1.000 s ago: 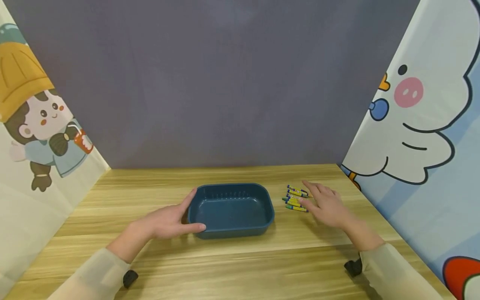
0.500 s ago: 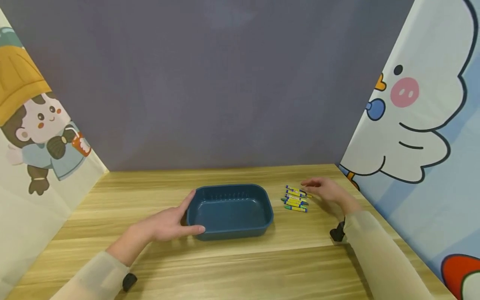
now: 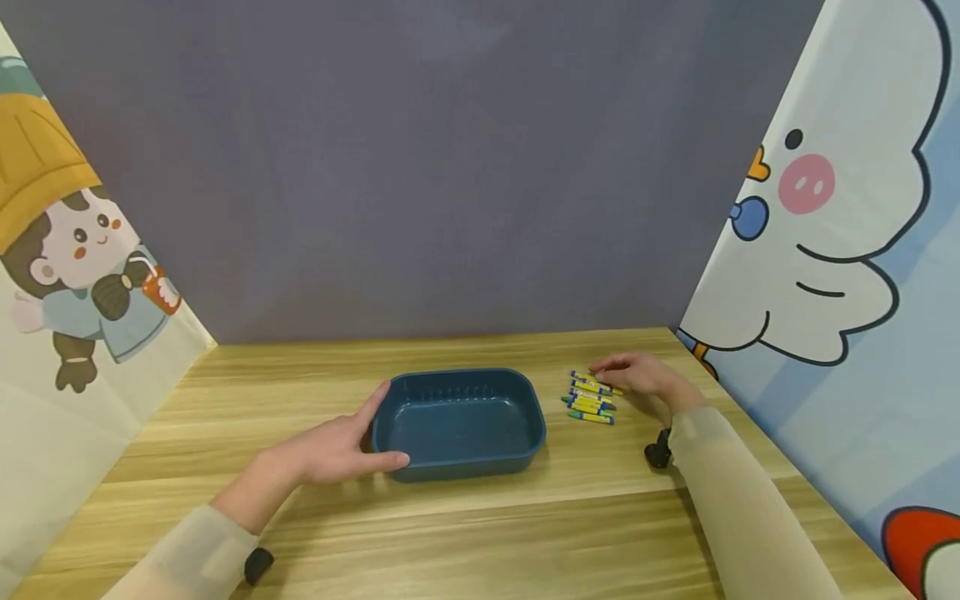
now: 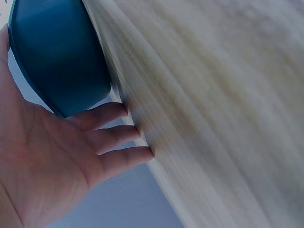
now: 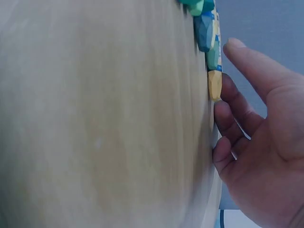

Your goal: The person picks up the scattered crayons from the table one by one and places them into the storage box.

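Note:
A dark blue rectangular basin (image 3: 459,471) sits on the wooden table. Around its left end spreads my left hand (image 3: 333,446), the thumb on the front rim and the index finger along the back corner. In the left wrist view its other fingers (image 4: 121,159) reach straight down to the tabletop. To the basin's right lies a row of several crayons (image 3: 591,418) in yellow and blue wrappers. My right hand (image 3: 641,375) is at the row's far right end. In the right wrist view its fingers bend beside a yellow-tipped crayon (image 5: 215,85), with the thumb (image 5: 251,61) held apart.
The light wood table (image 3: 450,542) ends at a grey back panel (image 3: 450,167). Panels with cartoon pictures stand at the left (image 3: 112,242) and right (image 3: 840,225). A black wrist camera (image 3: 657,450) is by my right sleeve, another (image 3: 258,565) by my left.
My right hand has moved back from over the crayons to their far right end, then slightly left, its fingers bending more. My left hand and the basin have stayed in place.

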`<state>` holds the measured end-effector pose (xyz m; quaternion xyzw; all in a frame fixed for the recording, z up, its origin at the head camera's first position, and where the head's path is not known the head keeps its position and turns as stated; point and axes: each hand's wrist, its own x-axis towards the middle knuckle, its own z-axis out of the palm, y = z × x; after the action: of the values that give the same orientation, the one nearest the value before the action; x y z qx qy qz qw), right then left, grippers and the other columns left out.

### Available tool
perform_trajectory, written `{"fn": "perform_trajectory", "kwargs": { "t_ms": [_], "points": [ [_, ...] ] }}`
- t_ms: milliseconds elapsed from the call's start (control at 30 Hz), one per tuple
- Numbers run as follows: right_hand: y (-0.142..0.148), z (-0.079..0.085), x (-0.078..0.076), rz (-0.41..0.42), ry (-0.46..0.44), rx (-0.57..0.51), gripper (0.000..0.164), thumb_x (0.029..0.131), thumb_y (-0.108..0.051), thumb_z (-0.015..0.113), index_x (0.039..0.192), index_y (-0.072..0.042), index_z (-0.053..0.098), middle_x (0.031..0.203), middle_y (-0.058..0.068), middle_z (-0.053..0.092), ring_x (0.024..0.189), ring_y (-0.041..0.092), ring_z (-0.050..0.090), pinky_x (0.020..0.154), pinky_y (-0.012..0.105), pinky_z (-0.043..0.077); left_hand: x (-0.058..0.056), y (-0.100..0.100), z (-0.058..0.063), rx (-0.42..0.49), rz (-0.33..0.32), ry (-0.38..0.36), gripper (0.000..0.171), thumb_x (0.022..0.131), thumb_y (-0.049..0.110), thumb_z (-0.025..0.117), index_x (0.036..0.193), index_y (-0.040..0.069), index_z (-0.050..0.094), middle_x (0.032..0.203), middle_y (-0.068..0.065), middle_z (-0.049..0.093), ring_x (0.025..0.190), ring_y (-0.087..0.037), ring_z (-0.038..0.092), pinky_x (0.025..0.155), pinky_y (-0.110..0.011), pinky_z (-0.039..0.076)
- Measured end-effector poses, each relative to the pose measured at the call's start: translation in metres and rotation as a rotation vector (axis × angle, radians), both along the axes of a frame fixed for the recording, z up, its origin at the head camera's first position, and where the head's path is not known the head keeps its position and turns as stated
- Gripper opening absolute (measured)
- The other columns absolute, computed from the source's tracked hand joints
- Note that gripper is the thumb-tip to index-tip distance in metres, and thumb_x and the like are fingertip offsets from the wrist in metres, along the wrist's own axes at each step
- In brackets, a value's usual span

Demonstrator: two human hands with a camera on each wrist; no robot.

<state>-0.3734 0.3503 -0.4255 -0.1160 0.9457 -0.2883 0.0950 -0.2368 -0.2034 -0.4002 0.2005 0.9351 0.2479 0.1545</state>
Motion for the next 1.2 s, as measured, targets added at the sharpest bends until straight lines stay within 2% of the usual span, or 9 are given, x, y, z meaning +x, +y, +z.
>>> {"fn": "perform_trajectory", "kwargs": {
  "t_ms": [233, 467, 733, 800, 967, 1100, 1200],
  "points": [
    [-0.001, -0.002, -0.005, 0.003, -0.005, -0.016, 0.038, 0.113, -0.038, 0.063, 0.143, -0.017, 0.075, 0.149, 0.018, 0.068, 0.138, 0.043, 0.063, 0.113, 0.061, 0.050, 0.000, -0.001, -0.001, 0.005, 0.004, 0.014, 0.128, 0.096, 0.073, 0.071, 0.177, 0.021, -0.013, 0.103, -0.004, 0.075, 0.104, -0.018, 0.067, 0.106, -0.053, 0.052],
    [0.000, -0.003, -0.006, -0.004, -0.020, -0.033, 0.036, 0.111, -0.036, 0.067, 0.141, -0.018, 0.075, 0.147, 0.016, 0.070, 0.138, 0.042, 0.062, 0.116, 0.062, 0.048, -0.001, -0.001, -0.002, 0.000, 0.010, 0.024, 0.128, 0.095, 0.074, 0.071, 0.178, 0.021, -0.011, 0.120, -0.014, 0.076, 0.110, -0.020, 0.069, 0.107, -0.054, 0.052],
    [-0.003, -0.005, -0.006, -0.017, 0.023, -0.014, 0.034, 0.111, -0.032, 0.068, 0.138, -0.013, 0.078, 0.140, 0.018, 0.073, 0.130, 0.041, 0.066, 0.111, 0.061, 0.051, -0.001, -0.001, -0.002, -0.008, 0.008, -0.005, 0.127, 0.096, 0.074, 0.070, 0.177, 0.022, -0.013, 0.105, -0.006, 0.076, 0.102, -0.017, 0.069, 0.103, -0.052, 0.053],
    [-0.005, -0.003, -0.005, -0.012, 0.039, -0.014, 0.035, 0.111, -0.031, 0.067, 0.138, -0.012, 0.077, 0.138, 0.018, 0.074, 0.128, 0.040, 0.067, 0.109, 0.061, 0.052, 0.000, -0.001, -0.002, -0.008, 0.013, -0.004, 0.127, 0.096, 0.074, 0.070, 0.177, 0.022, -0.013, 0.106, -0.007, 0.076, 0.103, -0.017, 0.069, 0.103, -0.052, 0.054],
    [-0.010, 0.004, 0.001, -0.001, 0.068, -0.042, 0.039, 0.111, -0.037, 0.067, 0.142, -0.015, 0.075, 0.139, 0.018, 0.073, 0.127, 0.039, 0.068, 0.105, 0.058, 0.055, -0.001, 0.000, -0.002, -0.016, 0.015, 0.007, 0.127, 0.096, 0.075, 0.070, 0.178, 0.021, -0.012, 0.115, -0.012, 0.076, 0.107, -0.019, 0.070, 0.105, -0.054, 0.054],
    [-0.024, 0.016, 0.006, 0.011, 0.111, -0.053, 0.039, 0.112, -0.039, 0.064, 0.143, -0.018, 0.075, 0.140, 0.016, 0.072, 0.125, 0.036, 0.068, 0.101, 0.054, 0.056, 0.000, 0.000, 0.000, -0.015, 0.013, 0.015, 0.128, 0.096, 0.075, 0.070, 0.177, 0.021, -0.012, 0.113, -0.011, 0.076, 0.105, -0.019, 0.069, 0.104, -0.053, 0.054],
    [-0.041, 0.027, 0.013, 0.023, 0.124, -0.075, 0.038, 0.112, -0.038, 0.064, 0.142, -0.019, 0.075, 0.136, 0.014, 0.073, 0.115, 0.031, 0.068, 0.092, 0.047, 0.056, 0.000, -0.001, -0.001, -0.012, 0.012, 0.013, 0.128, 0.096, 0.075, 0.070, 0.177, 0.021, -0.013, 0.111, -0.010, 0.076, 0.104, -0.018, 0.069, 0.103, -0.052, 0.054]
  ]
}}
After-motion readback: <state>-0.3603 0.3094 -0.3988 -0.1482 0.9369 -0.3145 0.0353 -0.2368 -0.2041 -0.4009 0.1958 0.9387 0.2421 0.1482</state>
